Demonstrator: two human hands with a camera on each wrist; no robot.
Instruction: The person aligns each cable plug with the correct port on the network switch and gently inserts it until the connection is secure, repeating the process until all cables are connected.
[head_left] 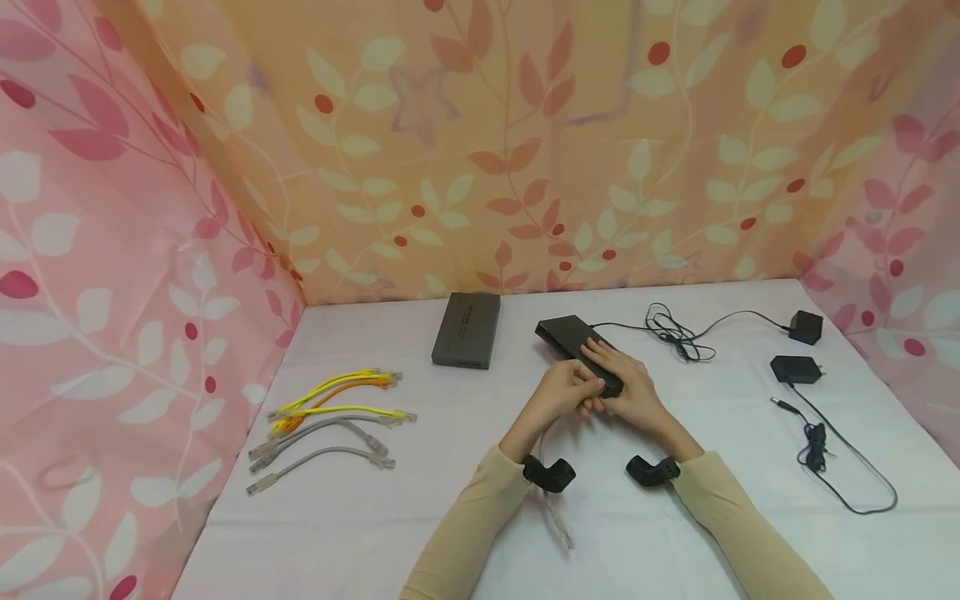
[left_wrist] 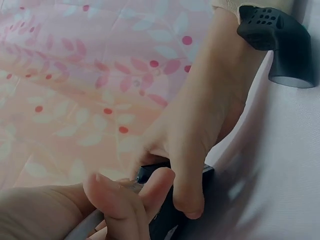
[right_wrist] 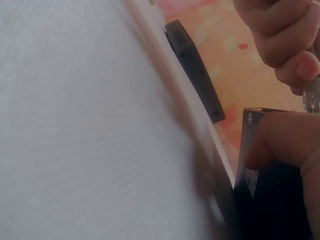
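A black network switch (head_left: 562,335) is tilted up off the table, gripped by my right hand (head_left: 636,392) with fingers over its top and the thumb against its side. At its near edge my left hand (head_left: 557,398) pinches a grey Ethernet cable (head_left: 553,512), whose loose end trails down onto the cloth between my forearms. In the right wrist view the cable's clear plug (right_wrist: 312,97) shows between the left fingers, close by the switch's edge (right_wrist: 246,132). Whether the plug sits in a port cannot be told; fingers hide the contact.
A second switch (head_left: 467,331) lies flat at the back. Several yellow, orange and grey cables (head_left: 330,454) lie to the left. On the right are two power adapters, one (head_left: 806,327) with its cord running to the held switch, the other (head_left: 795,368) with a bundled cord.
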